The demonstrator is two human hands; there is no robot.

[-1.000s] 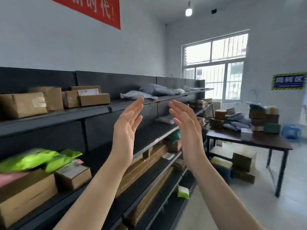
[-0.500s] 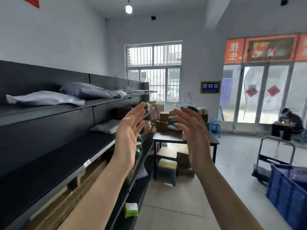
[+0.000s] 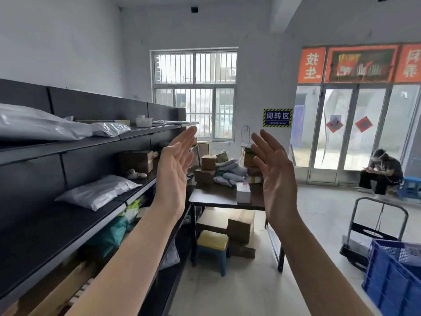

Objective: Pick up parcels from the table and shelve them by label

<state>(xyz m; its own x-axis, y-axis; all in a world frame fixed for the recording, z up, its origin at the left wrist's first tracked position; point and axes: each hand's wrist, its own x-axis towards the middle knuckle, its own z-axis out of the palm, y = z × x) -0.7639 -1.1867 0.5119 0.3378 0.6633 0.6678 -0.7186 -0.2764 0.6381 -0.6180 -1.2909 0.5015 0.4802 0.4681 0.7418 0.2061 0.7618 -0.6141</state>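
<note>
Parcels (image 3: 224,171) wait heaped on the table (image 3: 214,197) ahead, fingers spread and empty on the left hand (image 3: 174,169) and right hand (image 3: 276,176), so this looks like the approach; next, pick one.

Both the left hand (image 3: 174,169) and the right hand (image 3: 276,172) are held up, empty, palms facing each other. Between and beyond them, the table (image 3: 218,197) is piled with parcels (image 3: 224,169). Dark shelves (image 3: 68,215) are seen beside the left hand.

White walls, barred window (image 3: 195,92), glass doors (image 3: 355,128), pale tiled floor (image 3: 250,293).
</note>
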